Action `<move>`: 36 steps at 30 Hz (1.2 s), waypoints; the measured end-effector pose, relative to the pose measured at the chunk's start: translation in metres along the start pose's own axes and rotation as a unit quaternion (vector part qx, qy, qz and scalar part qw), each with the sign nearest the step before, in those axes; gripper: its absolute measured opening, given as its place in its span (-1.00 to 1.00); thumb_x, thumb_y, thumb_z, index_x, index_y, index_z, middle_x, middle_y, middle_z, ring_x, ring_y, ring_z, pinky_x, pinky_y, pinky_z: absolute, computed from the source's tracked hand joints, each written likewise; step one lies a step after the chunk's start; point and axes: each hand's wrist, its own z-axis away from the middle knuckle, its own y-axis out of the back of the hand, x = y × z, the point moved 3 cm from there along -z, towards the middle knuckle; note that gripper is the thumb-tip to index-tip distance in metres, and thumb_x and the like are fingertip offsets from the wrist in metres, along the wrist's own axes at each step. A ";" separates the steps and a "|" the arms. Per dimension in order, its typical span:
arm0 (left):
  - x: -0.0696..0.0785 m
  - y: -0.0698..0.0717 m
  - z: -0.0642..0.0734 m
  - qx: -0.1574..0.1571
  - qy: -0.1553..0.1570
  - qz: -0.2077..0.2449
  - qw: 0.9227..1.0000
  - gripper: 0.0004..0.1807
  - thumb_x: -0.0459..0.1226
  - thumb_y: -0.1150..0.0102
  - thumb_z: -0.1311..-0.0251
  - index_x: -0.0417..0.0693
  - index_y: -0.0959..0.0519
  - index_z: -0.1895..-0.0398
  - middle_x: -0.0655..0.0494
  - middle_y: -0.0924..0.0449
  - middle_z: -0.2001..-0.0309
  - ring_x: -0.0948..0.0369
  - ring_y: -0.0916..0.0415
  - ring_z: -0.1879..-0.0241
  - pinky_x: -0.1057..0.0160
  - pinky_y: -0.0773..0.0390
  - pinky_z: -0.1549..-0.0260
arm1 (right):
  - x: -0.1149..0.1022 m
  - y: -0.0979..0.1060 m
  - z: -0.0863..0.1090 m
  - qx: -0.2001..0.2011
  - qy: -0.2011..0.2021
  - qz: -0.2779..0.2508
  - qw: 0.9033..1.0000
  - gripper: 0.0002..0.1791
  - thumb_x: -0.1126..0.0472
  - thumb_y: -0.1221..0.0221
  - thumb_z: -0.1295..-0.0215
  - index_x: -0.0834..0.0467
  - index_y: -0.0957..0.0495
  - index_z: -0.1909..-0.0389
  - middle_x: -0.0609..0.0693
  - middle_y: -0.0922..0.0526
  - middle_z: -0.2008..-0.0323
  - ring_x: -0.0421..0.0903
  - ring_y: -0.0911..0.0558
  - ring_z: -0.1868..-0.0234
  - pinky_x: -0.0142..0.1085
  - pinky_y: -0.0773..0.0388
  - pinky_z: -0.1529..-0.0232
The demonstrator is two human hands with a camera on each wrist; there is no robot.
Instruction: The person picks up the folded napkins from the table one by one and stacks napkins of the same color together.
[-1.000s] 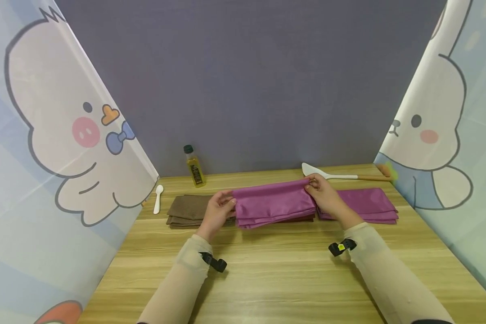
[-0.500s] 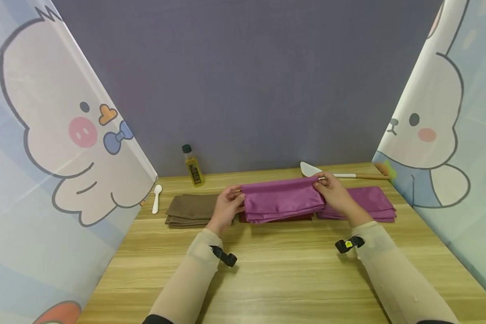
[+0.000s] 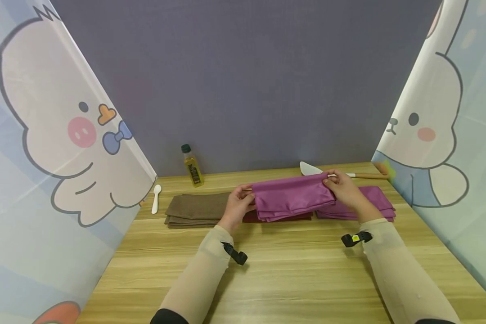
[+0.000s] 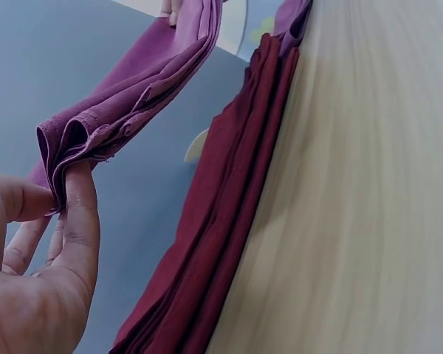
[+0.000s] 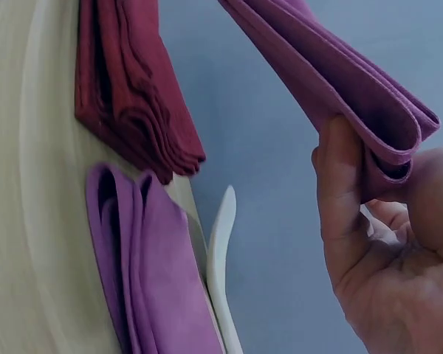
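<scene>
A folded purple cloth (image 3: pixel 293 195) hangs above the table, stretched between both hands. My left hand (image 3: pixel 239 208) pinches its left end between thumb and fingers; the folded layers show at that end in the left wrist view. At the opposite end my right hand (image 3: pixel 346 191) pinches the cloth, with its looped folds (image 5: pixel 376 125) visible in the right wrist view. Beneath it lies a folded dark red cloth (image 4: pixel 214 199), mostly hidden in the head view. A second folded purple cloth (image 3: pixel 374 202) rests on the table to the right, partly behind the right hand.
A folded brown cloth (image 3: pixel 200 208) lies left of the red one. Farther left is a small white spoon (image 3: pixel 155 198), and an oil bottle (image 3: pixel 193 166) stands against the back wall. A white spatula with a wooden handle (image 3: pixel 366 176) lies along the back right.
Both hands have carried the held purple cloth to the right, from over the red cloth toward the purple one on the table. More of the brown and red cloths now shows on the left.
</scene>
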 end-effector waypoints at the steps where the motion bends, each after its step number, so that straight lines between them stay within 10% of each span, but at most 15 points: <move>1: -0.002 -0.003 -0.001 -0.004 0.002 0.002 1.000 -0.59 -0.44 -0.10 -0.51 -0.17 -0.49 -0.36 -0.08 -0.61 -0.02 0.16 -0.68 0.13 0.14 -0.73 0.13 | 0.001 0.002 0.000 0.000 -0.003 0.001 1.000 -0.61 0.30 0.00 -0.66 0.44 -0.26 -0.33 0.30 -0.65 0.01 -0.26 -0.63 0.31 -0.34 -0.61 0.32; 11: -0.019 -0.026 -0.005 -0.022 0.018 0.010 1.000 -0.56 -0.45 -0.10 -0.50 -0.15 -0.46 -0.39 -0.13 -0.57 -0.09 0.13 -0.67 0.08 0.07 -0.72 0.04 | 0.014 0.023 0.005 -0.005 -0.034 0.030 0.999 -0.56 0.29 0.05 -0.68 0.45 -0.23 -0.39 0.53 -0.52 -0.19 -0.29 -0.61 0.21 -0.36 -0.58 0.23; 36: -0.041 -0.077 -0.022 -0.020 0.047 0.028 0.998 -0.62 -0.42 -0.14 -0.50 -0.10 -0.52 -0.33 -0.06 -0.61 -0.01 0.14 -0.66 0.14 0.06 -0.73 0.07 | 0.053 0.065 0.018 -0.006 -0.088 0.079 0.993 -0.50 0.18 -0.06 -0.64 0.49 -0.27 -0.33 0.33 -0.68 0.05 -0.24 -0.62 0.37 -0.30 -0.63 0.38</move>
